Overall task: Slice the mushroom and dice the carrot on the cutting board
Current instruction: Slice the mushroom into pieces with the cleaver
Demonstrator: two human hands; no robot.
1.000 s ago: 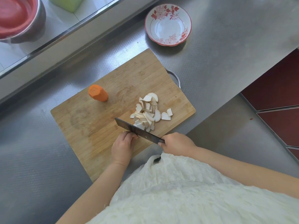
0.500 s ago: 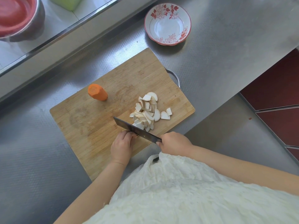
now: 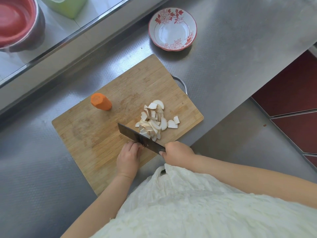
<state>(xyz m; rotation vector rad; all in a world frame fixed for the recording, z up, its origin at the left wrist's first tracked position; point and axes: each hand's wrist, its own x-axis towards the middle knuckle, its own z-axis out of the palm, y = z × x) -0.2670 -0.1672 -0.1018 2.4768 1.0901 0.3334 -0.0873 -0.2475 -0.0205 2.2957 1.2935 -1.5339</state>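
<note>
Wooden cutting board (image 3: 96,134) lies angled on a steel counter (image 3: 231,69); a carrot stub (image 3: 101,101) stands alone near its far left part, well apart from the heap of mushroom slices (image 3: 152,121) toward the right. Right hand (image 3: 177,152) grips the handle of a dark cleaver (image 3: 139,138), blade edge down beside the heap's near side. Left hand (image 3: 128,157) sits with fingers curled against the blade's near face, possibly on a last mushroom piece, hidden; an empty floral bowl (image 3: 172,29) sits beyond the board.
</note>
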